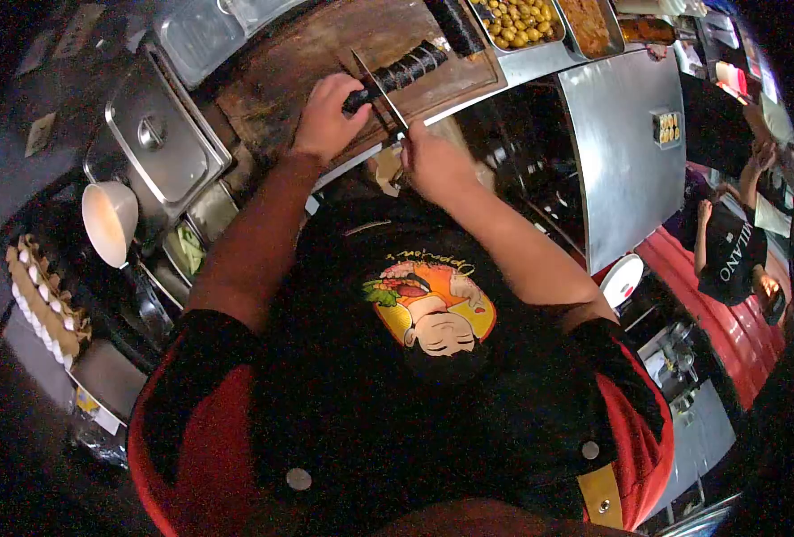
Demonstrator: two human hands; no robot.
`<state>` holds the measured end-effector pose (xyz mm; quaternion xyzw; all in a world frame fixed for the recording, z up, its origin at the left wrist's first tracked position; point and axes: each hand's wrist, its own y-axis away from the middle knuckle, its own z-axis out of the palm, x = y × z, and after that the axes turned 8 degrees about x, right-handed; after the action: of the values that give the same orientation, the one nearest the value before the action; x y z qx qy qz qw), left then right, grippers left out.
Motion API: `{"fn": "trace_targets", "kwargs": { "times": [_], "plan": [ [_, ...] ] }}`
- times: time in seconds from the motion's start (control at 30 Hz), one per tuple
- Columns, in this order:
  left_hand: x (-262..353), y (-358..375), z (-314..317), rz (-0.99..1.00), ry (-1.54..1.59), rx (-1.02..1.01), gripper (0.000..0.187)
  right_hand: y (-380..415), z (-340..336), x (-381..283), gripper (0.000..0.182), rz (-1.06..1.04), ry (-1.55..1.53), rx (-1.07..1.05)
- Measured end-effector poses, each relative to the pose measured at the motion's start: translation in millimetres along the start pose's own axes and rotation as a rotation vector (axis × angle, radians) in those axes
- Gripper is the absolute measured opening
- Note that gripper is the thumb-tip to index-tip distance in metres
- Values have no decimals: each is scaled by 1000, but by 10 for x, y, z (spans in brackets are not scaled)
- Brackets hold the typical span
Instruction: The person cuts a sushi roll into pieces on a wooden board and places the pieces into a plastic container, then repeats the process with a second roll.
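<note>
My left hand [330,116] is closed around the near end of a dark seaweed roll [408,67] on the wooden cutting board [272,80]. Several cuts cross the part of the roll to the right of the blade. In my right hand [440,166] is the handle of a kitchen knife [384,97], mostly covered by my fingers. Its blade lies across the roll, just to the right of my left fingertips. Beyond, near the board's far right edge, rests a second dark roll [453,25] with no visible cuts.
Behind the board's right side are a tray of small round yellowish food [518,21] and a tray of orange-brown food [594,29]. At left stand a lidded steel container [151,148], a white bowl-shaped object [109,224] and egg cartons [48,300]. People [733,242] are at far right.
</note>
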<state>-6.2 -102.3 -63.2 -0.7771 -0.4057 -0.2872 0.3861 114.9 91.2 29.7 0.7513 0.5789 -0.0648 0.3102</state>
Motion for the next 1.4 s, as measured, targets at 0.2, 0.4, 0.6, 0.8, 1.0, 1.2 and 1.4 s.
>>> {"fn": "trace_targets", "kwargs": {
  "times": [0.2, 0.4, 0.6, 0.8, 1.0, 1.2, 1.4],
  "plan": [
    [55, -20, 124, -10, -27, -24, 40, 102, -69, 37, 24, 76, 16, 4],
    [150, -23, 176, -11, -43, -5, 38, 184, -192, 4, 27, 135, 88, -41],
    [228, -17, 174, -9, -28, 9, 37, 216, -103, 175, 29, 122, 128, -80],
    [193, 15, 214, 27, -33, 30, 35, -377, -73, -84, 24, -39, 67, 36],
    [223, 52, 261, 36, -19, 26, 34, -4, -53, 192, 26, -21, 43, -44],
    [261, 114, 251, 58, -36, 40, 35, 70, -29, 232, 21, -44, 43, -23],
    [238, 88, 230, 69, -32, 41, 35, -313, 12, -3, 29, 5, 5, -66]
  ]
}}
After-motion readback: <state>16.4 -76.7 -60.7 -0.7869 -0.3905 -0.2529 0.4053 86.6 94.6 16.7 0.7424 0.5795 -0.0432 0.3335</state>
